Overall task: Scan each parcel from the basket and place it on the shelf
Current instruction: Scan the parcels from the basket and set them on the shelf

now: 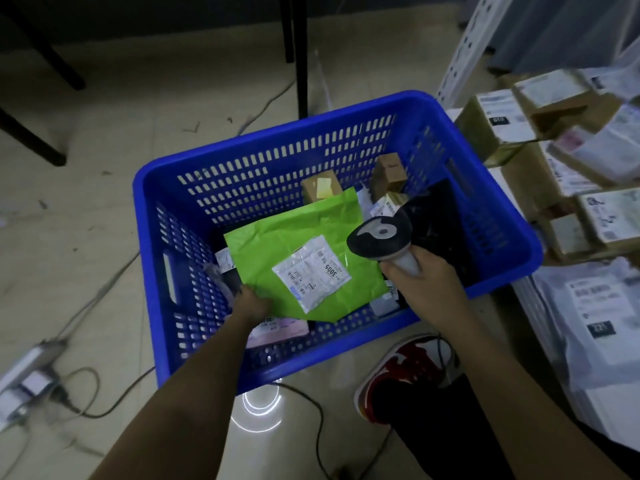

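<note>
Two bare hands reach into a blue slotted plastic basket (156, 209) that stands on a pale tiled floor (104, 98). The left hand (251, 303) grips the lower left corner of a green poly mailer (294, 233), its fingers curled under the edge and mostly hidden, so that the mailer tilts up above the other parcels. A white shipping label (311, 271) is stuck to the mailer's face, turned toward the camera. The right hand (420, 282) is wrapped around the light handle of a handheld barcode scanner (379, 239), fingers closed on it; the scanner's dark head hangs just beside the label's right edge. Deeper in the basket lie two small cardboard boxes (322, 185), a black bag (440, 220) and a pinkish flat parcel (280, 329). To the right, a white metal shelf (464, 50) carries labelled cardboard boxes (498, 123) and grey mailer bags (599, 327). A red and white sneaker (408, 368) rests on the floor near the basket, and cables (104, 296) trail off to the left.
</note>
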Action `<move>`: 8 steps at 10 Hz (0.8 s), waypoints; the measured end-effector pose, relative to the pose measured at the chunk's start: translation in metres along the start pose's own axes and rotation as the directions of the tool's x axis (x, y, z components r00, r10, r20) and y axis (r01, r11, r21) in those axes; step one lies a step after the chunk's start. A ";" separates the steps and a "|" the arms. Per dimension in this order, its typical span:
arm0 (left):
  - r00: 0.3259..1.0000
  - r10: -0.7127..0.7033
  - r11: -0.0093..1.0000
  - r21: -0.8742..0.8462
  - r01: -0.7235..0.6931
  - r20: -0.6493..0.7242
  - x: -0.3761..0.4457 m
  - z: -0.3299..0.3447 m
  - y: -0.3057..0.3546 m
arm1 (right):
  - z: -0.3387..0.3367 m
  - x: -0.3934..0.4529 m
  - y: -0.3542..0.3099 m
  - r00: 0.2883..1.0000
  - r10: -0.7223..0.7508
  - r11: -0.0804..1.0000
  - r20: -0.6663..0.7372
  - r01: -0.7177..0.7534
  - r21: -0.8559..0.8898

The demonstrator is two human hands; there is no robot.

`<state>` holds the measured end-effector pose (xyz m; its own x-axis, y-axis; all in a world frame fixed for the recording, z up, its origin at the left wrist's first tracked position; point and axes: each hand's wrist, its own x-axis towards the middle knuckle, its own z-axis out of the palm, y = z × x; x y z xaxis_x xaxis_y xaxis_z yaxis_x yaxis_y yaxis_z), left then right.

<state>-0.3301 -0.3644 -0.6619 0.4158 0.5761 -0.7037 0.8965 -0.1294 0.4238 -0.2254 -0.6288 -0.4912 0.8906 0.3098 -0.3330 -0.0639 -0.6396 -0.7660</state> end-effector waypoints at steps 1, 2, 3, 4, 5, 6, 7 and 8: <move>0.998 -0.055 0.995 -0.082 0.052 -0.039 0.011 0.006 0.003 | 0.000 0.003 0.003 1.000 0.010 1.000 0.001 -0.010 0.005; 0.997 -0.057 0.960 -0.276 0.039 -0.055 0.032 0.008 -0.007 | -0.003 0.001 0.004 1.000 0.026 0.999 -0.001 -0.026 0.018; 0.995 -0.036 0.907 -0.421 -0.005 -0.090 0.029 0.007 -0.007 | -0.006 -0.002 0.004 0.999 0.038 0.999 -0.013 -0.037 0.037; 0.974 0.001 0.859 -0.499 -0.116 -0.225 0.010 0.003 0.010 | -0.010 -0.004 0.007 0.998 0.051 0.997 -0.026 -0.049 0.051; 0.907 0.172 0.841 -0.423 -0.338 -0.384 -0.014 -0.006 0.036 | -0.013 -0.007 0.009 0.996 0.067 0.995 -0.051 -0.064 0.071; 0.827 0.361 0.786 -0.337 -0.518 -0.431 -0.041 -0.020 0.064 | -0.017 -0.009 0.007 0.995 0.075 0.991 -0.059 -0.068 0.116; 0.724 0.530 0.714 -0.229 -0.662 -0.441 -0.075 -0.037 0.098 | -0.021 -0.013 0.003 0.992 0.096 0.979 -0.083 -0.080 0.186; 0.587 0.707 0.629 -0.029 -0.777 -0.394 -0.111 -0.056 0.133 | -0.026 -0.023 0.000 0.981 0.119 0.961 -0.155 -0.075 0.266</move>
<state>-0.2657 -0.3998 -0.4957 0.8177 0.5649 0.1110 0.2368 -0.5058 0.8295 -0.2343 -0.6541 -0.4690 0.9356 0.1187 -0.3326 -0.2477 -0.4506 -0.8577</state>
